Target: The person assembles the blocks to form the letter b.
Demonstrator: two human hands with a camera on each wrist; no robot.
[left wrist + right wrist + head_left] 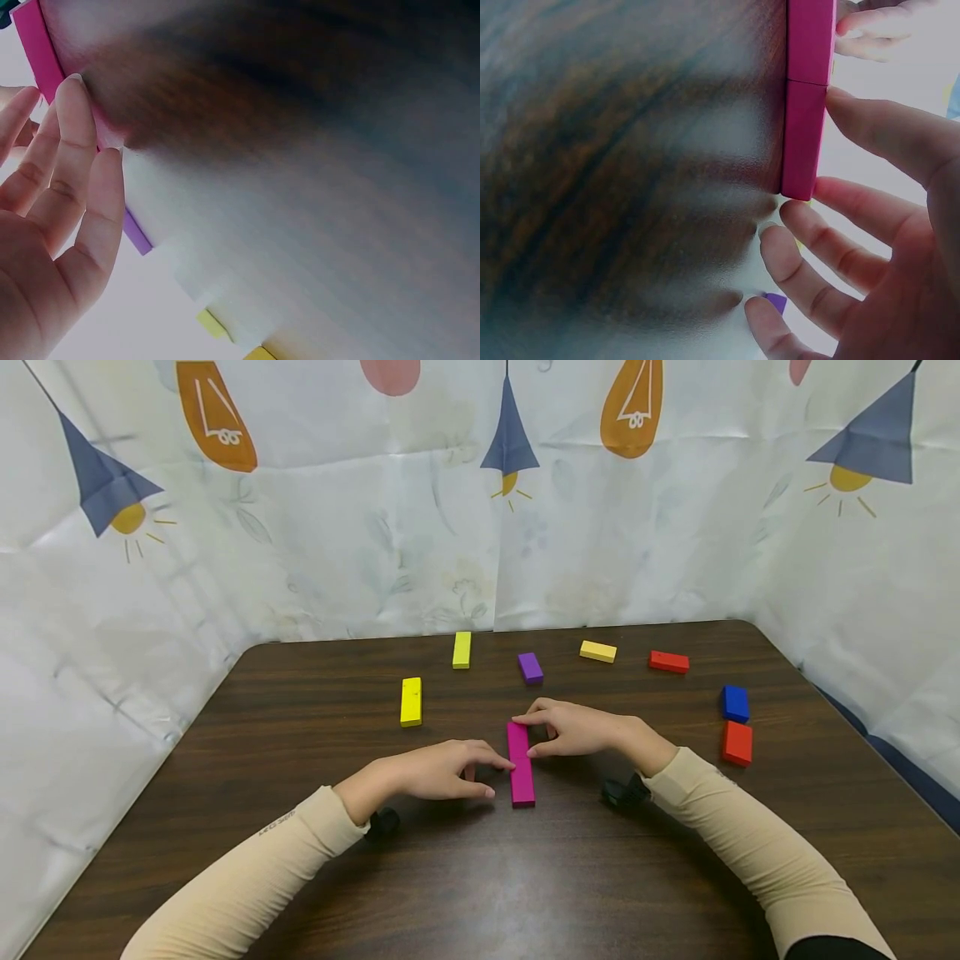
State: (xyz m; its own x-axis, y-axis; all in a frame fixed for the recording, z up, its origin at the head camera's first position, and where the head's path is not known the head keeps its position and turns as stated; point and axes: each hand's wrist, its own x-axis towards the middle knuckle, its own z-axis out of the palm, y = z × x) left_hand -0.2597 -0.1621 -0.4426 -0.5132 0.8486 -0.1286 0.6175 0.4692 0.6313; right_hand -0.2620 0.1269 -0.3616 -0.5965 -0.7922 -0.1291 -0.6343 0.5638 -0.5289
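Two magenta blocks lie end to end on the table as one straight strip; the seam shows in the right wrist view between the near block and the far block. My right hand comes from the right, its thumb tip at the strip's side close to the seam and its index fingertip at the far end. The other right fingers spread loosely past that end. From the left, my left hand reaches the strip's left edge with a forefinger, thumb apart from it. Both hands have extended, slightly bent fingers.
Beyond the hands lie two yellow blocks, a purple block, a light orange block and a red block. At right, a blue block sits against another red block. A patterned curtain stands behind the table.
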